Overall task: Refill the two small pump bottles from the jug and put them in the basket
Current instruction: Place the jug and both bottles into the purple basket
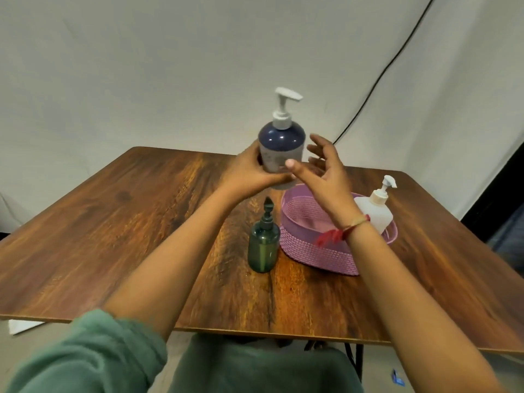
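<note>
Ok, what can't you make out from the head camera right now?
Head view:
- Blue bottle: base and label, covered by the left hand and blurred.
- Basket floor: partly behind the right hand.
- White bottle: base, behind that wrist and the basket rim; inside or behind it, unclear.

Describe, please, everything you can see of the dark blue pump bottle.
The dark blue pump bottle is upright, glossy like plastic, with rounded shoulders, a pale label and a white pump head whose spout points right. The left hand grips its lower body; the right hand is open beside it. It is behind the pink basket; whether it rests on the table is unclear.
</note>
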